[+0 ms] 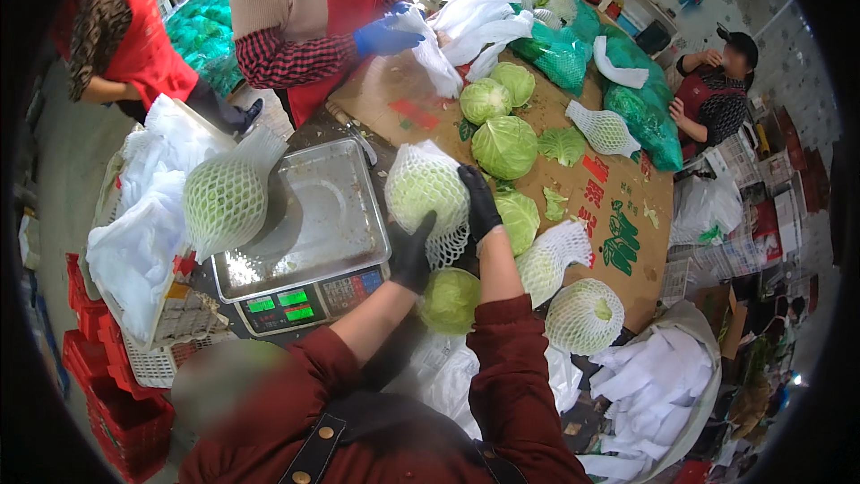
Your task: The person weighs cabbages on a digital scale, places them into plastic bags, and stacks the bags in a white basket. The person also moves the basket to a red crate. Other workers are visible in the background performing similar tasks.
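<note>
A green cabbage in a white foam net sleeve [427, 188] is between my hands, just right of the scale. My left hand [411, 252], in a black glove, presses its lower front side. My right hand [480, 202], also black-gloved, lies along its right side. A bare cabbage [450, 300] sits just below it, between my forearms. On the left edge of the digital scale's metal tray [322, 195] rests another netted cabbage [225, 198]. To the right stand bare cabbages [505, 146] and more netted ones [584, 316].
Cardboard [631, 215] covers the table, with loose leaves on it. A knife [363, 141] lies beyond the scale. Foam sleeves fill a crate [171, 309] at left and a sack [705, 363] at lower right. Green mesh bags [645, 114] stand at the far right. Several co-workers stand around.
</note>
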`<action>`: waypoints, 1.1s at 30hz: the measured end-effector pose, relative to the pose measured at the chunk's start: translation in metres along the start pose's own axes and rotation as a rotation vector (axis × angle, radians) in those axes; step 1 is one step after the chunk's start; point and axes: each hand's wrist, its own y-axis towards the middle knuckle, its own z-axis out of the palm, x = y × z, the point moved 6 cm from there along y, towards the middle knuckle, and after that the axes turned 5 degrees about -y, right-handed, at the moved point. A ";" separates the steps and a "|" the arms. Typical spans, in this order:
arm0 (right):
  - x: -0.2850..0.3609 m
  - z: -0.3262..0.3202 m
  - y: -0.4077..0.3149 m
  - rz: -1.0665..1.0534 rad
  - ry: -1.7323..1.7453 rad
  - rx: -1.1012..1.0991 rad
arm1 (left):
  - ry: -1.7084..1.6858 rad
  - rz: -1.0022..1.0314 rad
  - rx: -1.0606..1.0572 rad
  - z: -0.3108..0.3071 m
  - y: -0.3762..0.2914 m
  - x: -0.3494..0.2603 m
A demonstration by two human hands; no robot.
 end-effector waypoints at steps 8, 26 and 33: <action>0.126 0.047 -0.083 -0.078 0.669 0.205 | 0.898 0.779 0.218 0.059 -0.088 -0.077; 0.059 0.123 -0.242 -0.533 -1.333 0.319 | 1.387 0.950 -0.115 -0.039 -0.143 -0.210; 0.023 0.053 -0.249 -0.344 -1.824 0.494 | 1.754 0.859 0.363 -0.023 -0.234 -0.137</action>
